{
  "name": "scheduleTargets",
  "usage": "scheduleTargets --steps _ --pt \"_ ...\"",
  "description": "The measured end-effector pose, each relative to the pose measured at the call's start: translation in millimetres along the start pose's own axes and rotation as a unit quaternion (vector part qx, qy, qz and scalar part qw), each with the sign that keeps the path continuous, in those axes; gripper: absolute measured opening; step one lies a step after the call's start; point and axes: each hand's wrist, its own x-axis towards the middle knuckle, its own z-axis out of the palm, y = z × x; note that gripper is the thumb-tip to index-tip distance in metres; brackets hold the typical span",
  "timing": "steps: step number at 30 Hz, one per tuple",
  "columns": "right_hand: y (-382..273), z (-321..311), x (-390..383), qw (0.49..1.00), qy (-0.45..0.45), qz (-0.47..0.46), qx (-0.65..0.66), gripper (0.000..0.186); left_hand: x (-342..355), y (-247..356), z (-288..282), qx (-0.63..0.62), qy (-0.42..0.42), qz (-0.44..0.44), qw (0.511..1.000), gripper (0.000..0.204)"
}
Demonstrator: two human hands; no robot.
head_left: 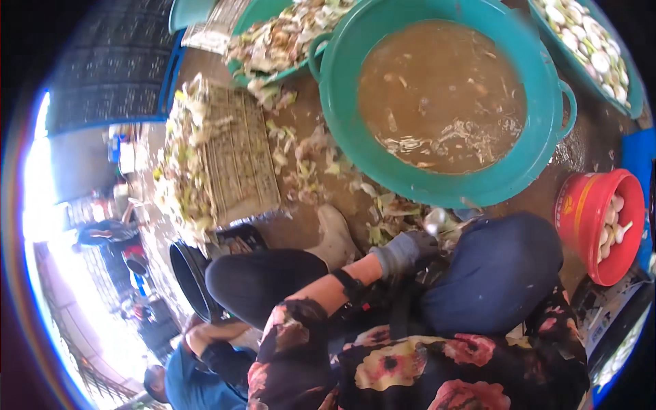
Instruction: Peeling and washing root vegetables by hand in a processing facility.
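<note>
My left hand (403,254), in a grey work glove with dark fingers, is in front of my lap beside my bent right knee. Its fingers are curled in, and what they grip is hidden. Just beyond the fingertips is a pale whitish bulb (434,220), like garlic or onion, slightly blurred; whether the hand touches it I cannot tell. My right hand is out of sight, behind the raised knee and sleeve. Past my knees stands a large green tub (335,130) of brown, murky water with bits of peel floating in it.
A red bucket (581,219) of bulbs stands at right, below a green tub of white bulbs (594,58). Peelings cover a slatted crate (239,157), fill another tub (287,37) and litter the floor. A black bucket (191,277) and another person (205,369) are at left.
</note>
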Motion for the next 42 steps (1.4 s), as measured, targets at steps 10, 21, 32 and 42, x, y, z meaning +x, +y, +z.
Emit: scheduleTargets --steps 10,21,32,42 --pt "15.9 -94.5 -54.0 0.995 0.039 0.094 0.004 0.033 43.7 -13.4 77.4 0.104 -0.073 0.045 0.991 0.040" --pt "-22.4 -111.6 -95.0 0.996 0.033 0.078 -0.009 0.031 -34.2 -92.7 71.0 0.188 -0.048 -0.282 0.939 0.047" --pt "-29.8 -100.6 -101.2 0.998 0.042 0.036 0.036 0.029 -84.1 -100.2 17.8 -0.007 0.102 -0.398 0.912 0.025" --pt "-65.0 -81.2 -39.2 0.982 0.045 0.025 0.181 0.027 -39.6 -119.5 -36.4 -0.534 0.557 -0.271 0.576 0.036"
